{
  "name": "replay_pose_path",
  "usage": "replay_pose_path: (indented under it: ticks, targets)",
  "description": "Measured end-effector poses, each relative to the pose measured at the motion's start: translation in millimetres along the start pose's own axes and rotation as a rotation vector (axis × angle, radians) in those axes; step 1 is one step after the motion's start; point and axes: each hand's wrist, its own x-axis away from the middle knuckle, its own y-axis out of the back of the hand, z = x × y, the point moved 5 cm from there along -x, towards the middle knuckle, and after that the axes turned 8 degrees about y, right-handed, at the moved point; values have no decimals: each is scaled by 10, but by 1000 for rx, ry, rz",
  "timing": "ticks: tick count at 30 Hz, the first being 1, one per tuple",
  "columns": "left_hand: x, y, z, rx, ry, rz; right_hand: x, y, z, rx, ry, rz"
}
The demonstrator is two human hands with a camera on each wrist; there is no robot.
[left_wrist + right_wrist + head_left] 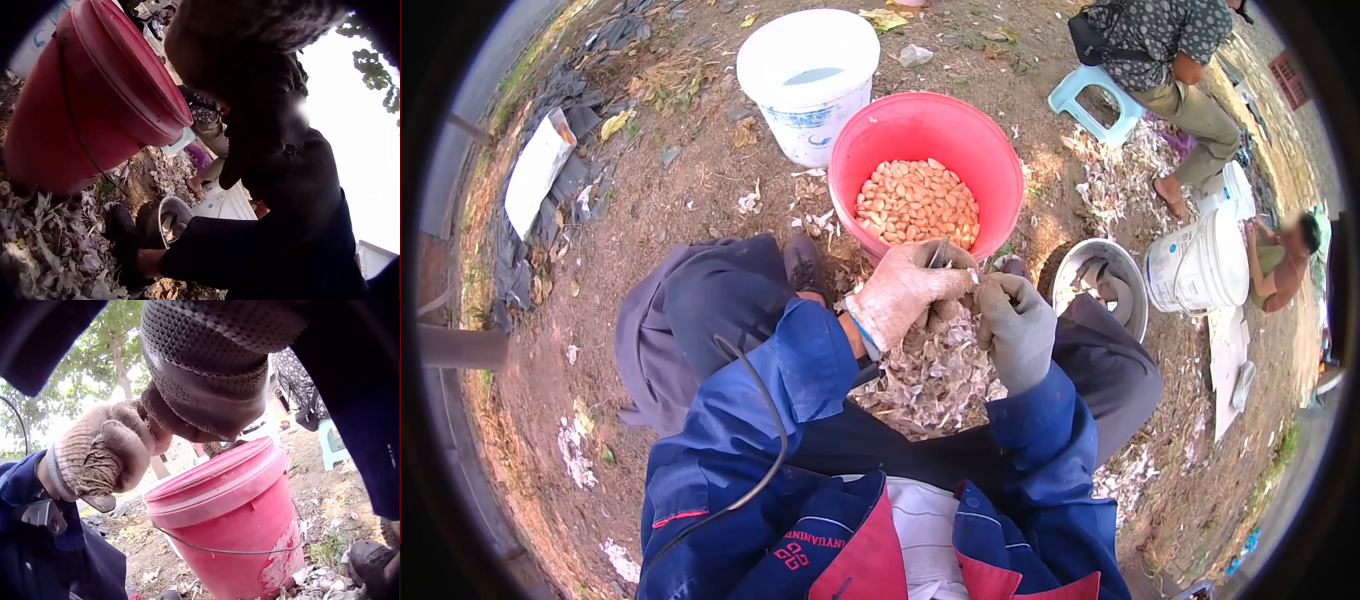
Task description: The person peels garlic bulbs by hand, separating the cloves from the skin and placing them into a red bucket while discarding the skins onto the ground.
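Observation:
In the head view, my left hand (912, 290), in a pale dirty glove, meets my grey-gloved right hand (1018, 332) above a heap of papery peelings (930, 385). A tool with a wrapped handle (100, 465) is gripped in the left hand (115, 447), its metal end showing below; a thin dark blade (941, 252) rises by the thumb. The right hand (206, 381) has its fingers curled in a pinch at a small pale piece (974, 275), mostly hidden. Just beyond the hands stands a red bucket (1000, 165) holding many peeled, cream-orange cloves (917, 203).
A white bucket (808, 118) stands behind the red one, to the left. On the right are a metal bowl (1135, 300), white buckets (1190, 262), a light-blue stool (1090, 110) with a seated person, and another person farther right. Peelings litter the soil.

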Motion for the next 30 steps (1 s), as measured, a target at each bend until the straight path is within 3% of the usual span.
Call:
replay_pose_path:
  ticks: [4, 6, 15, 25, 27, 30]
  targets:
    - [-26, 10, 40, -50, 10, -15, 41, -6, -5, 128, 15, 8]
    - [-50, 18, 67, -65, -1, -8, 49, -41, 45, 321, 319, -22]
    - [-86, 15, 131, -109, -40, -67, 121, -132, 22, 518, 457, 25]
    - [-55, -21, 90, -98, 17, -138, 109, -105, -4, 565, 268, -58]
    - [-53, -4, 88, -79, 22, -122, 91, -63, -35, 508, 401, -97]
    - [-30, -4, 32, -149, -9, -120, 74, -32, -96, 494, 429, -92]
